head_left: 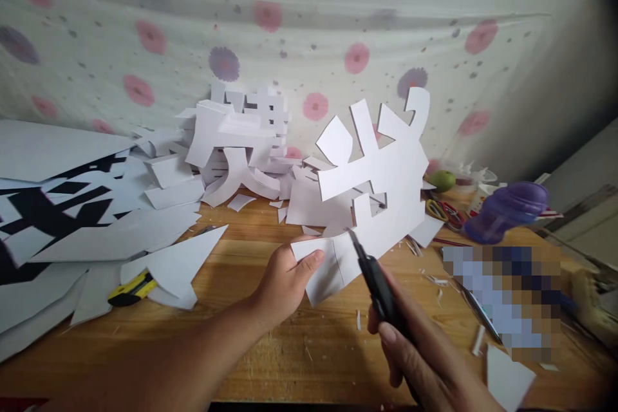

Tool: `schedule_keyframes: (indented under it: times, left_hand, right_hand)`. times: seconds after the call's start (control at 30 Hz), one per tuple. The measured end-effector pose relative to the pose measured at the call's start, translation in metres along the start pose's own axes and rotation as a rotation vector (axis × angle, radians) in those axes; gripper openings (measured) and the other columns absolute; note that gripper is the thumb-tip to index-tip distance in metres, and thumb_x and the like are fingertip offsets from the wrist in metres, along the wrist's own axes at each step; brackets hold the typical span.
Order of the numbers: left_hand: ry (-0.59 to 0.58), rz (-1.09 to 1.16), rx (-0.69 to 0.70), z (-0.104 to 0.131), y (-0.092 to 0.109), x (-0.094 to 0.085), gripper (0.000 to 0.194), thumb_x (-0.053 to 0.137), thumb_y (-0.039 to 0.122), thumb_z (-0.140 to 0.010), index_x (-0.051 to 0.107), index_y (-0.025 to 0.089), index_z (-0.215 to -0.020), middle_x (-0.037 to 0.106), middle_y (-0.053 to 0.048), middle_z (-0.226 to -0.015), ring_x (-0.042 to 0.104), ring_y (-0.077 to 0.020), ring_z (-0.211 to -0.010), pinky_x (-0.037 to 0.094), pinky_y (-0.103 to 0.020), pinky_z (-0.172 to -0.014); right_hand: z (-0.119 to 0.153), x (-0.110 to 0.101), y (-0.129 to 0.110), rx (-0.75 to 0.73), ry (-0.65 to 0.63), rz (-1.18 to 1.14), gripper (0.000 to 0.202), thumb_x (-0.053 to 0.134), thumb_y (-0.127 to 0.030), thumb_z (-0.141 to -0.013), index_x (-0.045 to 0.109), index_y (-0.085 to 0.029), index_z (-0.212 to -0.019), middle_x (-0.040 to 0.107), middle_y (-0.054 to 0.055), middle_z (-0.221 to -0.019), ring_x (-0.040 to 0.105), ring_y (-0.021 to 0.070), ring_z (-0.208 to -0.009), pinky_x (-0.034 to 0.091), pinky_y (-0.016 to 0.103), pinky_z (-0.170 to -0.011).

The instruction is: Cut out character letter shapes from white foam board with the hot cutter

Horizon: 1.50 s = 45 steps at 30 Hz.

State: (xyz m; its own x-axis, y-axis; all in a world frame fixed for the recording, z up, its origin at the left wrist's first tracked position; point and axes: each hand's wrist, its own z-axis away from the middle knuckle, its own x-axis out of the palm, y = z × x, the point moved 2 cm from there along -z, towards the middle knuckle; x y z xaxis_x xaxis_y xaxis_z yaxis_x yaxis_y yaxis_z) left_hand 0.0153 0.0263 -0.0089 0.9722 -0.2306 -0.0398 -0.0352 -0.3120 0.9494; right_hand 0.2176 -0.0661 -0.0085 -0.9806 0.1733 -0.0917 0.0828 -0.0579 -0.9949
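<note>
A white foam-board cutout (391, 174), shaped like a written character, is held up and tilted above the table. My left hand (288, 278) grips its lower left corner, thumb on the front face. A thin dark line runs down the board just right of that thumb. In my right hand (410, 341) is a black utility knife (383, 293), its blade pointing up and left, close to the board's lower edge. Whether the blade touches the board I cannot tell.
Left lies a yellow and black cutter (132, 288) among white board sheets (116, 232). Cut characters (236, 141) are stacked at the back. On the right are a purple bottle (506, 209), scissors (451, 214), a green fruit (441, 180) and a blurred-out patch. Scraps litter the wooden table (270, 367).
</note>
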Motion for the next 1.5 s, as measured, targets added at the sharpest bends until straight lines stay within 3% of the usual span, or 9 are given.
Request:
schedule_keyframes:
  times: [0.13,0.37,0.63,0.8,1.2,1.37,1.5]
  left_hand:
    - [-0.028,-0.153,0.070,0.007,0.006,0.010,0.022,0.055,0.033,-0.091,0.061,0.017,-0.076,0.061,-0.003,-0.076,0.057,-0.0179,-0.073,0.045,-0.028,-0.070]
    - [-0.016,-0.319,0.147,0.009,-0.006,0.014,0.018,0.052,0.030,-0.091,0.062,0.016,-0.085,0.061,-0.005,-0.077,0.059,-0.0188,-0.075,0.045,-0.028,-0.071]
    - [-0.069,-0.385,0.226,0.010,-0.004,0.016,0.023,0.052,0.029,-0.093,0.061,0.017,-0.075,0.057,-0.004,-0.074,0.054,-0.0170,-0.072,0.043,-0.028,-0.071]
    - [-0.085,-0.391,0.252,0.011,-0.005,0.015,0.021,0.053,0.026,-0.093,0.061,0.016,-0.076,0.055,-0.003,-0.072,0.052,-0.0151,-0.070,0.041,-0.027,-0.068]
    - [-0.095,-0.403,0.265,0.011,-0.005,0.016,0.023,0.052,0.025,-0.094,0.058,0.015,-0.074,0.051,-0.001,-0.070,0.049,-0.0140,-0.068,0.039,-0.027,-0.067]
    - [-0.102,-0.408,0.271,0.011,-0.003,0.016,0.024,0.052,0.023,-0.094,0.056,0.016,-0.071,0.050,0.000,-0.069,0.048,-0.0131,-0.067,0.038,-0.025,-0.066]
    - [-0.109,-0.413,0.283,0.011,-0.004,0.015,0.022,0.052,0.022,-0.094,0.057,0.015,-0.073,0.051,-0.001,-0.070,0.049,-0.0133,-0.068,0.038,-0.025,-0.066]
  right_hand:
    - [0.022,0.005,-0.001,0.046,-0.115,0.095,0.061,0.066,-0.054,-0.079,0.056,-0.038,-0.137,0.071,0.007,-0.095,0.063,0.0201,-0.063,0.053,0.030,-0.049]
    - [0.033,0.008,0.005,0.053,-0.163,0.043,0.052,0.049,-0.051,-0.095,0.044,-0.039,-0.144,0.065,0.001,-0.089,0.055,0.0093,-0.053,0.050,0.024,-0.054]
    - [0.036,0.011,0.007,0.108,-0.181,0.026,0.058,0.049,-0.056,-0.093,0.042,-0.035,-0.146,0.064,0.002,-0.090,0.057,0.0113,-0.055,0.052,0.026,-0.055]
    - [0.036,0.008,0.005,0.155,-0.190,-0.016,0.063,0.049,-0.064,-0.090,0.041,-0.037,-0.146,0.063,0.001,-0.087,0.055,0.0103,-0.052,0.047,0.023,-0.046]
    - [0.039,0.006,0.010,0.201,-0.291,-0.010,0.065,0.043,-0.063,-0.093,0.029,-0.038,-0.151,0.060,0.003,-0.094,0.059,0.0101,-0.054,0.048,0.019,-0.039]
    - [0.039,0.006,0.014,0.168,-0.213,0.023,0.066,0.045,-0.066,-0.091,0.037,-0.035,-0.148,0.061,0.003,-0.093,0.056,0.0091,-0.053,0.052,0.022,-0.048]
    - [0.037,0.007,0.017,0.156,-0.192,0.085,0.067,0.041,-0.067,-0.091,0.037,-0.033,-0.149,0.061,0.003,-0.090,0.055,0.0092,-0.051,0.048,0.021,-0.044]
